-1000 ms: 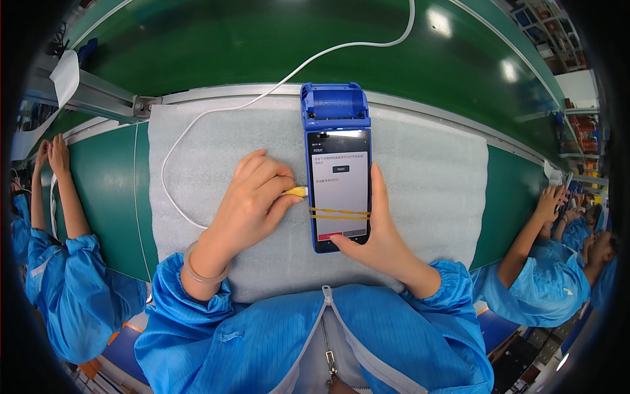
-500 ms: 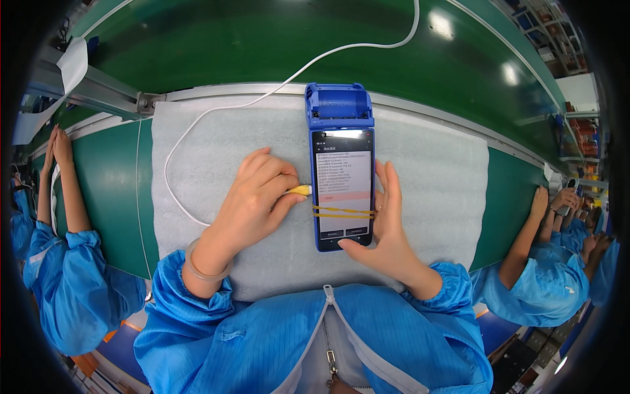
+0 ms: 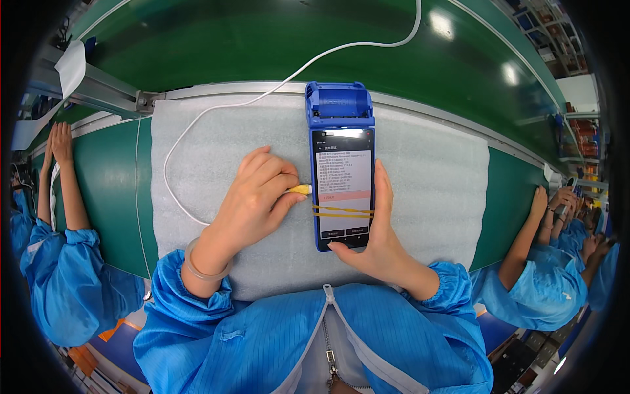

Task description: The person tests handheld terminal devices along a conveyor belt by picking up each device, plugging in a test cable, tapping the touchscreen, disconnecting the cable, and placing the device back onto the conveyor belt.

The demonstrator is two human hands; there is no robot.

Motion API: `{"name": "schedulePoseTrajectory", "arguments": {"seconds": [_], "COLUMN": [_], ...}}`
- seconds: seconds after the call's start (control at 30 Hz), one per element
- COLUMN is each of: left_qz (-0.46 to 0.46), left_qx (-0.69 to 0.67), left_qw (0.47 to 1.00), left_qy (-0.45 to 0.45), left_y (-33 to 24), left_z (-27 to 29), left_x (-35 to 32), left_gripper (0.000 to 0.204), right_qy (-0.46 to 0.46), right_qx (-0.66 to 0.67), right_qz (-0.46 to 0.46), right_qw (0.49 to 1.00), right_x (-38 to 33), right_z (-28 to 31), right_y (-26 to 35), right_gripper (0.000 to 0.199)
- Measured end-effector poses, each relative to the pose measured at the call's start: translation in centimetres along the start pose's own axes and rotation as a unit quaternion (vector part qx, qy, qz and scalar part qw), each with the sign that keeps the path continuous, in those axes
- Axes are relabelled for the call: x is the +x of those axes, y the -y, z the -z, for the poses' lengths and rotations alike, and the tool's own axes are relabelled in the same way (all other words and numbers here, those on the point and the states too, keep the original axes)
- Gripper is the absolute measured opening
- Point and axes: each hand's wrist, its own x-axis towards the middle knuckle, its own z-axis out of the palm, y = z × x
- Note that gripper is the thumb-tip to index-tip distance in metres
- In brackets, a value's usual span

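Observation:
A blue handheld terminal (image 3: 343, 172) lies on a white foam sheet, its screen lit with lines of text and a pink band. At its top end the printer bay (image 3: 338, 104) stands uncovered and holds no roll. Yellow rubber bands (image 3: 342, 211) cross the lower screen. My left hand (image 3: 252, 197) pinches the yellow-wrapped plug (image 3: 300, 189) of a white cable, right against the terminal's left side. My right hand (image 3: 379, 240) grips the terminal along its right edge, thumb across the lower left of the bezel.
The white cable (image 3: 172, 154) curves over the foam sheet (image 3: 433, 197) and the metal rail to the green surface (image 3: 262, 39) beyond. Co-workers' arms (image 3: 71, 180) rest on the bench at left, and others (image 3: 525, 243) at right. A metal post (image 3: 108, 88) stands far left.
My right thumb has slid left along the terminal's lower bezel, and the right fingers have closed in along its edge. The left hand and plug stay put.

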Motion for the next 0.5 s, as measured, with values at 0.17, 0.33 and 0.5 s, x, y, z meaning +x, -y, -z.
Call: {"name": "schedulePoseTrajectory", "arguments": {"seconds": [0.17,0.33,0.5], "left_qz": [0.004,0.002,0.026], "left_qx": [0.002,0.003,-0.006], "left_qw": [1.0,1.0,1.0], "left_qy": [0.007,0.012,-0.001], "left_y": [0.0,0.0,-0.7], "left_z": [0.2,0.3,0.3], "left_x": [0.1,0.3,0.7], "left_gripper": [0.017,0.019,0.02], "right_qy": [-0.013,-0.131,-0.045], "right_qx": [-0.03,0.399,0.548], "right_qz": [0.0,-0.108,-0.246], "right_qw": [0.999,0.901,0.798], "right_x": [0.2,0.5,3.1], "right_z": [-0.1,0.4,3.0], "right_y": [0.3,-0.4,-1.3], "right_gripper": [0.107,0.072,0.047]}}
